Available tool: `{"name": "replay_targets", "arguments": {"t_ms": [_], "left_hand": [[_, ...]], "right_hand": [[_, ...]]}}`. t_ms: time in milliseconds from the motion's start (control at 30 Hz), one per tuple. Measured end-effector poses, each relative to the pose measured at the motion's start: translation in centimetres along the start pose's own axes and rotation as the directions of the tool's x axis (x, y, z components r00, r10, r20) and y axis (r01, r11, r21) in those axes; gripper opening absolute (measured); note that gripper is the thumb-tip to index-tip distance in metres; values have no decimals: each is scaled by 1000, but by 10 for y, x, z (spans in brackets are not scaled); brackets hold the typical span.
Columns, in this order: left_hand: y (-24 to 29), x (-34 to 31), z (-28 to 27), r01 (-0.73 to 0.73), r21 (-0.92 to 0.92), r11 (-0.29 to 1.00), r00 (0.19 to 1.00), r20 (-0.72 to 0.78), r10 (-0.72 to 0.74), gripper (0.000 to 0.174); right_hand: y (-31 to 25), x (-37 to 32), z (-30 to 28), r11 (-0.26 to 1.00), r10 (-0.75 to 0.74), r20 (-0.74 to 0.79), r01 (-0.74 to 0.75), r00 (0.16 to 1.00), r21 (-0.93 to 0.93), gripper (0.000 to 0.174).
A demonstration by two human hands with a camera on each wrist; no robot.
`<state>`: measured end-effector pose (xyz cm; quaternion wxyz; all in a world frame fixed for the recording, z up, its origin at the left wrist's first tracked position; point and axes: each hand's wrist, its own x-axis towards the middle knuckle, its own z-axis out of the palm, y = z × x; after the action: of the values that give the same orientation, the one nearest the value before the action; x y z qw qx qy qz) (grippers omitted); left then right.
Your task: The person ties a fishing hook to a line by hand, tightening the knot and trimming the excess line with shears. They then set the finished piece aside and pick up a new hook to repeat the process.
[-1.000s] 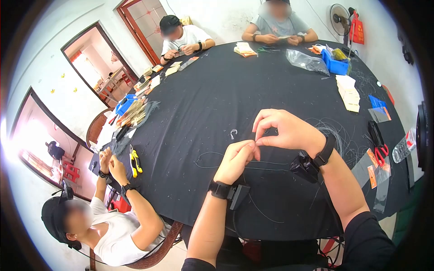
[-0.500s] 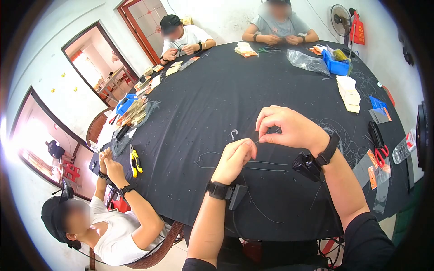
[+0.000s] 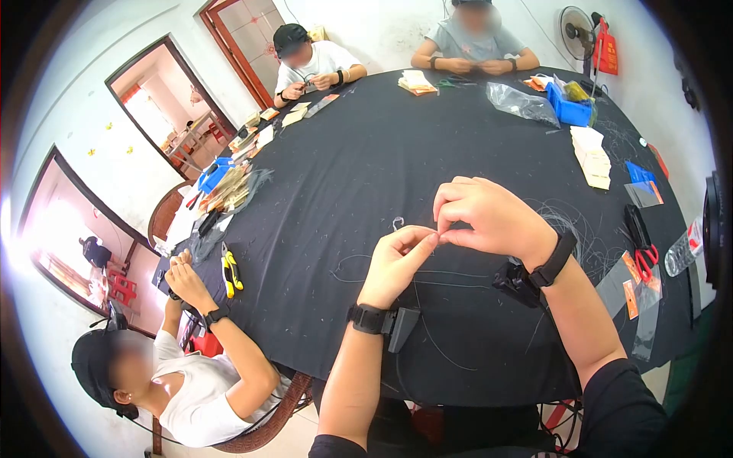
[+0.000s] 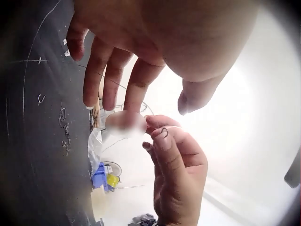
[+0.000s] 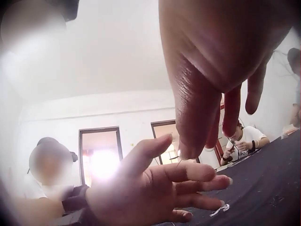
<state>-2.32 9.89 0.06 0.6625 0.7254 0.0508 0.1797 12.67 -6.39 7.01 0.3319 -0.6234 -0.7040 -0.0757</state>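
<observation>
Both hands meet above the black table in the head view. My right hand (image 3: 492, 221) pinches a small dark fish hook (image 4: 164, 133) between thumb and forefinger, and its curve shows at the thumb tip in the left wrist view. Close beside it, my left hand (image 3: 397, 259) has its fingers extended and thumb apart from them, as the right wrist view shows. A thin fishing line (image 4: 122, 86) passes across the left fingers. Below the hands, a long loop of line (image 3: 450, 272) lies on the cloth, with a clear curled scrap (image 3: 398, 223) just beyond the left fingertips.
Tangled line (image 3: 569, 229) lies right of the right hand, near red-handled scissors (image 3: 646, 263) and a water bottle (image 3: 682, 248). Yellow pliers (image 3: 230, 271) lie at left. Cards (image 3: 589, 156) and a blue bin (image 3: 566, 107) stand farther back. Three other people sit around the table.
The left hand's fingers have opened out from a curled pinch. Half a second ago a small gap showed between the hands; now their fingertips are close together again. The right hand has shifted slightly.
</observation>
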Motion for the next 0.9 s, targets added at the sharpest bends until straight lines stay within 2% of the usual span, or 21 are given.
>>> {"name": "replay_targets", "arguments": {"t_ms": [133,233,533,733,900], "left_hand": [[-2,-1,-1,40,-56,998,999,16,-40,23],[0,-1,-3,73,-20,997,997,25,-72,21],[2,-1,-4,25,34,999,999,27,-26,21],[3,0,2,-37,6,999,997,-69,37,17],[1,-1,1,-43,41,998,998,-40,45,14]], "right_hand": [[2,-1,1,1000,2,5,-1,1000,-20,14],[2,-1,1,1000,-2,0,2,1000,-31,13],[2,0,-3,999,9,0,-9,1000,-37,12],[3,0,-1,1000,-7,-6,7,1000,-23,12],[0,-1,-1,1000,-2,-4,2,1000,-27,11]]}}
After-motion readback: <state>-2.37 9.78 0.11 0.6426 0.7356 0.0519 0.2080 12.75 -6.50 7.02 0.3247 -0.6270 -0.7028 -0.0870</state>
